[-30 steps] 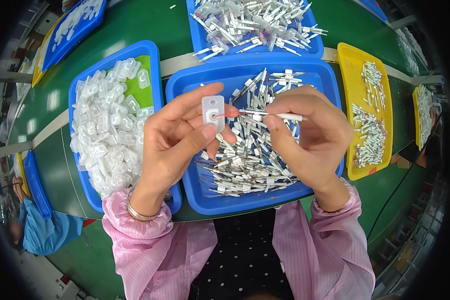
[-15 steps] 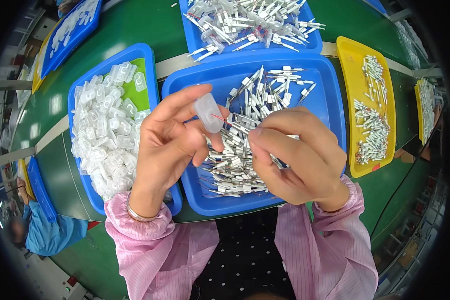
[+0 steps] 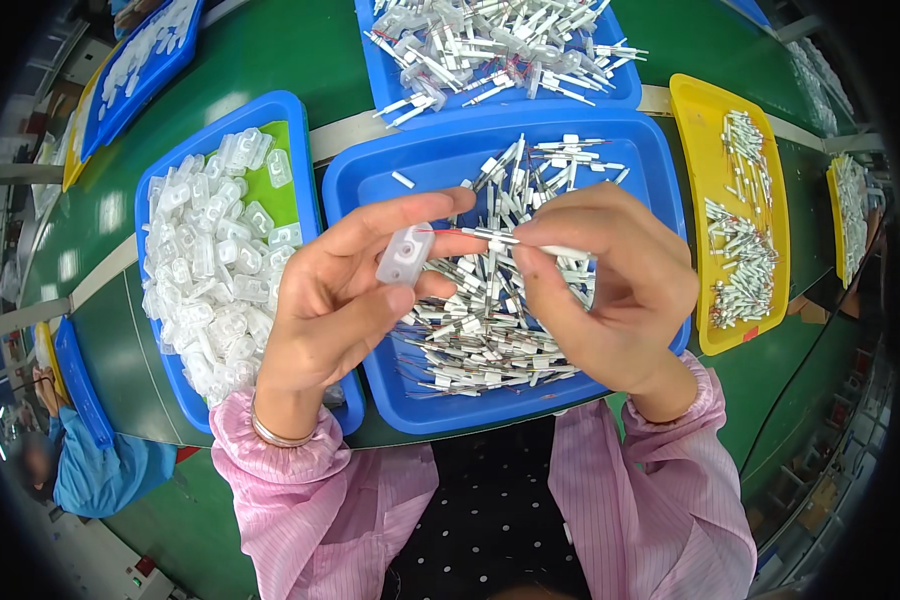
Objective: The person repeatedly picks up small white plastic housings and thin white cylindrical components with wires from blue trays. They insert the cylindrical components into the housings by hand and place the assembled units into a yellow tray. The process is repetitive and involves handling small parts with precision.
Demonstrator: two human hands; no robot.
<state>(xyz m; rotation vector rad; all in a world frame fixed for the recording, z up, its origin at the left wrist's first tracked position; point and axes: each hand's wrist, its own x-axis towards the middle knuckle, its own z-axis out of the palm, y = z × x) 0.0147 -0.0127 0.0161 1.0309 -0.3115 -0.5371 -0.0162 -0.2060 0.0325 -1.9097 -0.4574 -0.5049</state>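
While left hand (image 3: 335,300) pinches clear casing (image 3: 406,254), right hand (image 3: 610,285) white rod (image 3: 515,240)

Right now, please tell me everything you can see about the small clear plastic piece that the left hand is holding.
The clear plastic piece is a small, milky-translucent housing, roughly rectangular with rounded corners and a raised rim. It looks like moulded plastic, like the many pieces in the blue tray on the left. The left hand pinches it between thumb and fingers, tilted, above the middle blue tray. The right hand holds a thin white pin with its red-wired end at the piece's edge; whether it is inside cannot be told.
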